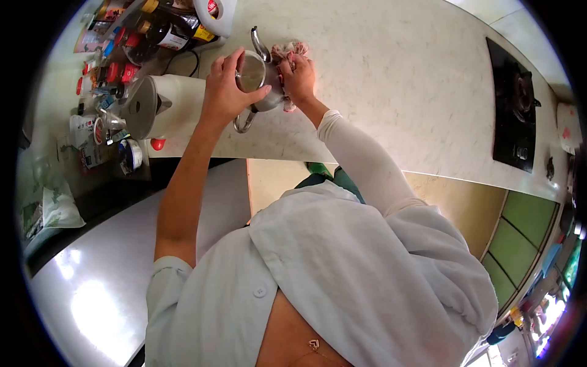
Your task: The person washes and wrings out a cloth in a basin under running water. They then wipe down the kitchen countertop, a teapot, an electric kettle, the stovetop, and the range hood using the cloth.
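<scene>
Head view: the pot (269,96) is at the counter (379,79), between the two hands, its open mouth showing; whether its base touches the counter, I cannot tell. The left hand (225,92) is clamped across its rim, thumb and fingers spread. The right hand (298,78) bunches a cloth (292,49) against its side, which looks like wiping. Working the cloth calls for a steady rim hold, I judge. The spout (260,44) and handle (244,125) jut out and could snag it. Leftward, a jug (142,109), cable (197,61) and bottles (174,37) crowd that side; a hob (513,110) lies well apart, rightward.
</scene>
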Available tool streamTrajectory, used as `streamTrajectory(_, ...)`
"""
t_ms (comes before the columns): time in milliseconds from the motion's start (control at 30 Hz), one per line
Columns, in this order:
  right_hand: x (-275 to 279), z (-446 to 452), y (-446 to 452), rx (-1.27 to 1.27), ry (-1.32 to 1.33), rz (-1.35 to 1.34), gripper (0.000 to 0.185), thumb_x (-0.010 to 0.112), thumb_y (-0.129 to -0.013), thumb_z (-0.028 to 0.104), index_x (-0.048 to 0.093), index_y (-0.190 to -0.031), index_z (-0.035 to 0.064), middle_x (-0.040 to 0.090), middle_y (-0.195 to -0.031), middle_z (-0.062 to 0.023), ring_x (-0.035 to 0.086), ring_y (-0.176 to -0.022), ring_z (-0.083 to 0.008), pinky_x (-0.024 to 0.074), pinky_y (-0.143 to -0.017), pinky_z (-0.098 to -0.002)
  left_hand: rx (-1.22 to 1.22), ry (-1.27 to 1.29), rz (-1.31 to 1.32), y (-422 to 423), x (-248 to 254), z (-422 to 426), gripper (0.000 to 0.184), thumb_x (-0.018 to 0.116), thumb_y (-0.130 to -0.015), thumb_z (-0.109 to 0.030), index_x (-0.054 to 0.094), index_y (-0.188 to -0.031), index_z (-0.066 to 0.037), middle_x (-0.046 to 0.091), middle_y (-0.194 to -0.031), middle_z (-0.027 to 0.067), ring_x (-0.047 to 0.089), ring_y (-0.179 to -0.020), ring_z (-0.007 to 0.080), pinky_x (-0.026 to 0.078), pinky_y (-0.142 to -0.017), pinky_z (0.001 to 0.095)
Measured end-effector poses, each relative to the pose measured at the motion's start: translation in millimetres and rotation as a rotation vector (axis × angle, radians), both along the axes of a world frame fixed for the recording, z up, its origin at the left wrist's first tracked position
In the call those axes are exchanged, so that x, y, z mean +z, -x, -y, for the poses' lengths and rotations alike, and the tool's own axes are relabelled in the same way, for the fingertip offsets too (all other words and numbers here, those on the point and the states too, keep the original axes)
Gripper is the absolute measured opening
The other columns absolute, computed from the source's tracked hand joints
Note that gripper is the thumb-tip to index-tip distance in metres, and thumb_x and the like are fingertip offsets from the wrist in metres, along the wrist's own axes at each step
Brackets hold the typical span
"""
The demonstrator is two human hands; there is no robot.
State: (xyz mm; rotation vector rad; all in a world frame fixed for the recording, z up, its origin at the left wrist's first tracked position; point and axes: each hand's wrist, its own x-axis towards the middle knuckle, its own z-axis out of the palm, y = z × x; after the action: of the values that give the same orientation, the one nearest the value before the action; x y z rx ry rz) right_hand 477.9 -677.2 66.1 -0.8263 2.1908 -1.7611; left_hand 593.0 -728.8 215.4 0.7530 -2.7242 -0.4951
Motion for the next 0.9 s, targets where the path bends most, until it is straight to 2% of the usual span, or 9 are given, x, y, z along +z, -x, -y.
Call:
streamTrajectory(33,15,-6,-6,-0.009,0.000,0.006,0.013,0.052,-0.076,0.014,0.058,-0.077,0.0027,0.056,-0.076,-0.0109,0.049,-0.081,-0.0290,0.0390,-0.074,-0.0359,-0.009,0.000,0.006,0,0,-3,0.075,0.075,-0.060,-0.028,0.039,-0.122,-0.007,0.046,-0.108,0.0137,0.045,-0.101,0.0282,0.037,-0.087,0.0370)
streamTrajectory(100,48,-22,-27,0.070,0.396,0.829,0.014,0.050,-0.080,0.014,0.057,-0.083,0.0022,0.055,-0.080,-0.0118,0.048,-0.086,-0.0285,0.0370,-0.079,-0.0355,0.084,0.066,0.043,3,-3,-7,0.073,0.073,-0.063,-0.033,0.039,-0.122,-0.007,0.047,-0.108,0.0134,0.045,-0.101,0.0279,0.038,-0.086,0.0365)
streamTrajectory(167,52,-22,-71,-0.204,0.490,0.403,0.016,0.045,-0.084,0.013,0.053,-0.093,0.0027,0.052,-0.090,-0.0147,0.047,-0.089,-0.0283,0.0354,-0.082,-0.0366,0.129,0.095,0.030,8,-8,-8,0.072,0.072,-0.063,-0.037,0.041,-0.119,-0.005,0.049,-0.100,0.0122,0.044,-0.098,0.0272,0.038,-0.084,0.0379)
streamTrajectory(333,21,-29,-41,-0.021,0.303,-0.069,0.021,0.049,-0.079,0.011,0.050,-0.097,0.0018,0.048,-0.091,-0.0154,0.043,-0.088,-0.0341,0.0341,-0.080,-0.0409,0.227,0.126,0.068,12,-7,-14,0.073,0.070,-0.066,-0.041,0.039,-0.121,-0.004,0.047,-0.109,0.0136,0.045,-0.099,0.0283,0.038,-0.085,0.0381)
streamTrajectory(433,4,-24,-28,-0.126,0.067,-0.025,0.021,0.050,-0.078,0.010,0.050,-0.097,0.0015,0.048,-0.090,-0.0154,0.043,-0.088,-0.0343,0.0341,-0.079,-0.0411,0.224,0.086,0.080,12,-7,-12,0.073,0.070,-0.065,-0.044,0.040,-0.120,-0.005,0.047,-0.109,0.0149,0.045,-0.100,0.0284,0.038,-0.085,0.0384)
streamTrajectory(633,49,-25,-55,-0.137,0.433,0.183,0.022,0.050,-0.074,0.005,0.050,-0.095,0.0013,0.049,-0.094,-0.0173,0.043,-0.091,-0.0339,0.0339,-0.080,-0.0387,0.183,0.132,0.026,12,-7,-4,0.072,0.072,-0.061,-0.039,0.042,-0.115,-0.004,0.050,-0.096,0.0100,0.044,-0.094,0.0253,0.039,-0.080,0.0368)
streamTrajectory(700,24,-11,-29,-0.040,0.386,0.108,0.017,0.051,-0.074,0.005,0.054,-0.090,0.0020,0.052,-0.087,-0.0163,0.048,-0.084,-0.0323,0.0375,-0.075,-0.0378,0.091,0.065,0.072,10,-5,5,0.075,0.073,-0.061,-0.035,0.039,-0.122,-0.007,0.048,-0.109,0.0129,0.044,-0.101,0.0288,0.038,-0.086,0.0379)
streamTrajectory(767,27,-8,1,0.055,0.232,0.392,0.008,0.055,-0.071,0.008,0.057,-0.075,0.0018,0.054,-0.062,-0.0129,0.052,-0.061,-0.0277,0.0410,-0.060,-0.0371,0.026,0.043,0.060,10,-3,13,0.075,0.074,-0.060,-0.033,0.039,-0.122,-0.008,0.048,-0.109,0.0133,0.044,-0.102,0.0291,0.037,-0.087,0.0378)
streamTrajectory(900,66,-17,1,0.087,0.150,0.229,0.010,0.053,-0.072,0.009,0.057,-0.079,0.0032,0.054,-0.067,-0.0131,0.052,-0.066,-0.0281,0.0404,-0.069,-0.0370,-0.158,0.114,0.017,13,-3,25,0.075,0.075,-0.054,-0.026,0.041,-0.118,-0.007,0.049,-0.099,0.0098,0.044,-0.096,0.0267,0.038,-0.083,0.0369)
